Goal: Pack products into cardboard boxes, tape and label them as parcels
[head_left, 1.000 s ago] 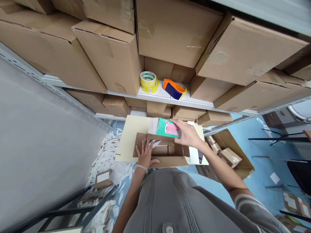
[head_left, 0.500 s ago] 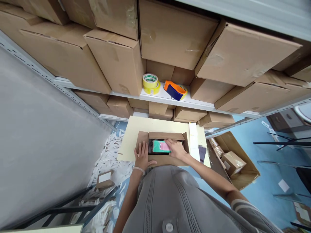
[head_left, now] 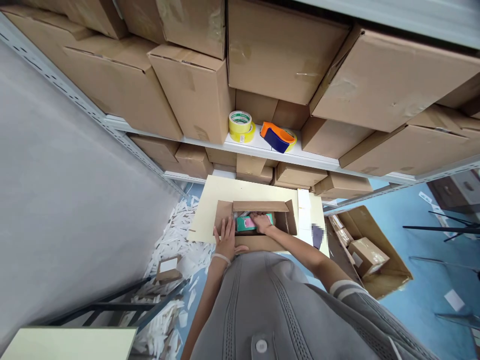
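Observation:
An open cardboard carton [head_left: 261, 244] lies on the pale board in front of my body, its flaps folded outward. Inside it is a small green and pink box [head_left: 241, 224]. My right hand [head_left: 261, 223] reaches into the carton with its fingers over the top of this box, gripping it; part of the box is covered by the hand. My left hand [head_left: 226, 241] rests with spread fingers on the carton's left flap and near left corner, holding nothing.
Shelves of brown boxes [head_left: 285, 55] rise ahead. Yellow tape rolls [head_left: 241, 127] and an orange-blue tape dispenser [head_left: 278, 138] sit on one shelf [head_left: 258, 143]. A large carton [head_left: 393, 260] with packed boxes stands to the right. Paper shreds [head_left: 168, 240] lie at left.
My right hand and the green and pink box have gone lower into the carton, the hand also shifting left along it. My left hand stays on the flap. The view has shifted slightly.

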The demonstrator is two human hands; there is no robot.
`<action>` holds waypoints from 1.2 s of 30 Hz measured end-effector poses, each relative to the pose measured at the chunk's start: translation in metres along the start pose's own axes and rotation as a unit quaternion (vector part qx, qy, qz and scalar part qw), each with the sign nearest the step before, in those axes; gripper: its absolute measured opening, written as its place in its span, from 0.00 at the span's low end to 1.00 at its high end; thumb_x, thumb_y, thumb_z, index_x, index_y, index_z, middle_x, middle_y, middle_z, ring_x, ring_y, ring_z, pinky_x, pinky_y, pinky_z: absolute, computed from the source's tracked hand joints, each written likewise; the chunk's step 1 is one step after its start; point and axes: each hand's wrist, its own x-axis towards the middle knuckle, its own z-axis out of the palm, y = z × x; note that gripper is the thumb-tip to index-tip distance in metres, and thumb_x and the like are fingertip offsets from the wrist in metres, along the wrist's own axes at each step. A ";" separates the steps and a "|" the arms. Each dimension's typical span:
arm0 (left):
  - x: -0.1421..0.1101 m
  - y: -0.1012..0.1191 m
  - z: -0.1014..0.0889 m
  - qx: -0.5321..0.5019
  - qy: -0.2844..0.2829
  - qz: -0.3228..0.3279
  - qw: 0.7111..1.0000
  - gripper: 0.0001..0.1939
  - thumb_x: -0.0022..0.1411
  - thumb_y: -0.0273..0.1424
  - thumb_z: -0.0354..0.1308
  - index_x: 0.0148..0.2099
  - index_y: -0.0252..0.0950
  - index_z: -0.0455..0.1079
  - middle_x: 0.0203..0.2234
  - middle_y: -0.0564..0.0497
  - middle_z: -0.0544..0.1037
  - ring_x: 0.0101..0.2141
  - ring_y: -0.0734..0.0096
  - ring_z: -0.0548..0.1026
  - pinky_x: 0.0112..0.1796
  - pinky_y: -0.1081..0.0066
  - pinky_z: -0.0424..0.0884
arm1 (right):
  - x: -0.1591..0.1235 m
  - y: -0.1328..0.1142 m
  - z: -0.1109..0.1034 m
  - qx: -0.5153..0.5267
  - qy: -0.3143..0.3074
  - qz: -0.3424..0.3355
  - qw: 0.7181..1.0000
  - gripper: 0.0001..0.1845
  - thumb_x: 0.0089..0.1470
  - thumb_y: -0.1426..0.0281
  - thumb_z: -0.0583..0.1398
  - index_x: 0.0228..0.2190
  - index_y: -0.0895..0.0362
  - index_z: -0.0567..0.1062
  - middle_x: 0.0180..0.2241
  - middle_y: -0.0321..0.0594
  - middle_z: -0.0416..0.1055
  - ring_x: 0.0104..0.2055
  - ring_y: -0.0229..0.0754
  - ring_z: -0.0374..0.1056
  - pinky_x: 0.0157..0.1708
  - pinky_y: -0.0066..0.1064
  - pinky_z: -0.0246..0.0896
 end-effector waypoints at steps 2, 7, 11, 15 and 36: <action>-0.001 0.000 0.002 -0.001 0.003 -0.003 1.000 0.48 0.58 0.55 0.51 0.70 0.31 0.44 0.68 0.36 0.47 0.67 0.45 0.41 0.61 0.37 0.35 | 0.001 0.001 0.003 0.009 -0.005 0.000 1.000 0.20 0.61 0.62 0.59 0.51 0.58 0.69 0.51 0.45 0.68 0.48 0.45 0.69 0.46 0.43 0.68; -0.002 -0.001 0.003 -0.001 0.004 -0.004 1.000 0.47 0.58 0.55 0.51 0.70 0.33 0.45 0.68 0.36 0.47 0.67 0.45 0.41 0.60 0.37 0.35 | 0.001 0.002 0.006 0.045 -0.002 0.004 0.999 0.19 0.61 0.63 0.59 0.51 0.58 0.69 0.51 0.44 0.68 0.48 0.45 0.69 0.46 0.43 0.68; -0.001 -0.002 0.000 -0.002 -0.004 -0.002 1.000 0.47 0.58 0.55 0.50 0.70 0.32 0.45 0.68 0.36 0.46 0.67 0.46 0.40 0.60 0.37 0.33 | -0.009 0.007 0.004 0.085 0.016 0.009 0.996 0.20 0.59 0.65 0.61 0.51 0.59 0.70 0.52 0.48 0.68 0.51 0.47 0.67 0.49 0.41 0.66; -0.001 -0.002 0.001 0.003 0.007 -0.005 1.000 0.46 0.59 0.55 0.49 0.70 0.32 0.46 0.68 0.36 0.48 0.67 0.46 0.42 0.60 0.37 0.34 | -0.042 0.017 0.000 0.159 0.048 -0.016 0.986 0.18 0.59 0.68 0.59 0.51 0.57 0.71 0.52 0.47 0.70 0.54 0.46 0.67 0.52 0.34 0.63; 0.004 -0.008 -0.017 0.046 0.060 -0.048 0.996 0.46 0.57 0.58 0.51 0.69 0.35 0.50 0.69 0.36 0.39 0.68 0.44 0.37 0.59 0.37 0.31 | -0.114 0.055 0.007 0.135 0.305 0.210 0.919 0.32 0.61 0.69 0.53 0.65 0.49 0.54 0.70 0.44 0.29 0.70 0.57 0.30 0.64 0.55 0.37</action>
